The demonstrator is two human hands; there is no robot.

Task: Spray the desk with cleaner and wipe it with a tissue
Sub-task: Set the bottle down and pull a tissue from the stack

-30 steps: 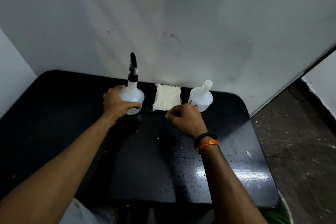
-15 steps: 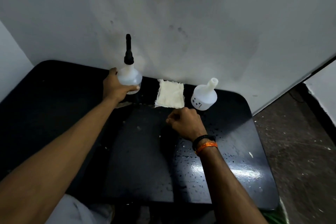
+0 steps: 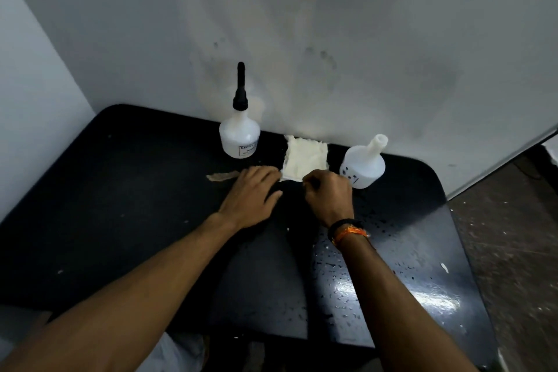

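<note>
A white spray bottle [image 3: 240,137] with a black nozzle stands upright at the back of the black desk [image 3: 126,208], free of either hand. A cream tissue [image 3: 306,157] lies flat to its right against the wall. My left hand [image 3: 250,195] rests palm down on the desk with fingers spread, its fingertips touching the tissue's near left corner. My right hand [image 3: 329,195] is curled tight at the tissue's near right edge and covers that edge. Droplets of cleaner [image 3: 341,269] speckle the desk's right half.
A second white bottle [image 3: 363,164] with an uncapped neck stands right of the tissue, close to my right hand. A brown scrap [image 3: 222,176] sticks to the desk left of my left hand. The wall [image 3: 332,39] rises directly behind; the floor [image 3: 513,235] lies past the desk's right edge.
My left hand let go of the spray bottle, which now stands at the back, and moved right to the tissue. My right hand moved forward to the tissue's near edge.
</note>
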